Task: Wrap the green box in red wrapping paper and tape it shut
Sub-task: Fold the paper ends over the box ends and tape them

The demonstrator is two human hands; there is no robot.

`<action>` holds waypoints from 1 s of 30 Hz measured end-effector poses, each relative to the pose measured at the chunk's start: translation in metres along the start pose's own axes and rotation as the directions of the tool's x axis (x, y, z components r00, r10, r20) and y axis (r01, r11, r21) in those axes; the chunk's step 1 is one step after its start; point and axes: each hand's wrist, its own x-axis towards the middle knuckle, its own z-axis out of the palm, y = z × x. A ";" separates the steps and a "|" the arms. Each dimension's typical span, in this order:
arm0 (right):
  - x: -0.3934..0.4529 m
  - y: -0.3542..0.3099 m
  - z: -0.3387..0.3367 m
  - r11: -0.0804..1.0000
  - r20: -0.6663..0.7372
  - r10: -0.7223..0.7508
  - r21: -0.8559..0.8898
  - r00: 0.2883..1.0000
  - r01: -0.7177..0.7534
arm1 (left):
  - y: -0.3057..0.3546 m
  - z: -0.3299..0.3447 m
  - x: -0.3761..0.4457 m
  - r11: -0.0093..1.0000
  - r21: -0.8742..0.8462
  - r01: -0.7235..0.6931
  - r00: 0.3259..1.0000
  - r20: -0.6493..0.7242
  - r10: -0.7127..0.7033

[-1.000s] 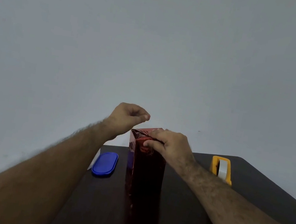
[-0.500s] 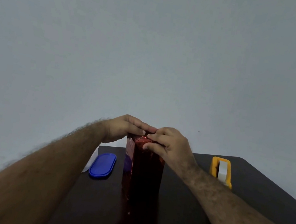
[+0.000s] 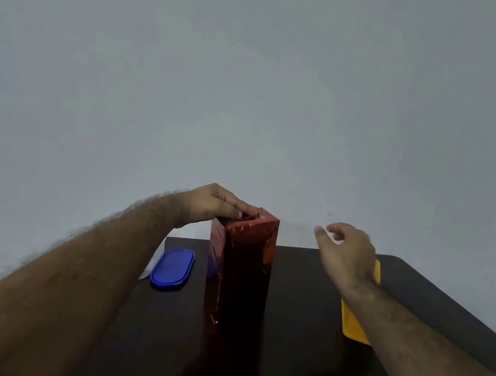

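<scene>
The box (image 3: pixel 239 270) stands upright mid-table, wrapped in red. Left hand (image 3: pixel 211 206) presses the top fold flat — keep it pinned while the empty, loosely open right hand (image 3: pixel 345 250) fetches tape (image 3: pixel 356 316).

box (image 3: pixel 239 270): shiny red wrapping paper on every visible side, no print, darker toward the base, faint blue and orange reflections. lid (image 3: pixel 172 268): solid blue. tape dispenser (image 3: pixel 354 323): yellow-orange. table (image 3: pixel 307 341): very dark brown, near black, glossy. wall (image 3: pixel 257 76): plain pale grey.
</scene>
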 end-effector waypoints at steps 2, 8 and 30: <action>0.004 0.022 -0.017 0.978 0.004 0.144 -0.153 0.990 -0.141 | -0.003 0.002 0.000 1.000 -0.015 -0.008 1.000 -0.019 0.008; 0.010 0.050 -0.055 0.787 0.072 0.601 -0.228 0.796 -0.573 | -0.010 0.011 -0.002 0.992 -0.120 -0.049 0.997 -0.057 0.043; -0.043 0.008 -0.053 0.515 0.234 0.736 0.417 0.636 -0.749 | -0.020 0.006 0.006 0.997 -0.070 -0.017 0.994 -0.105 0.010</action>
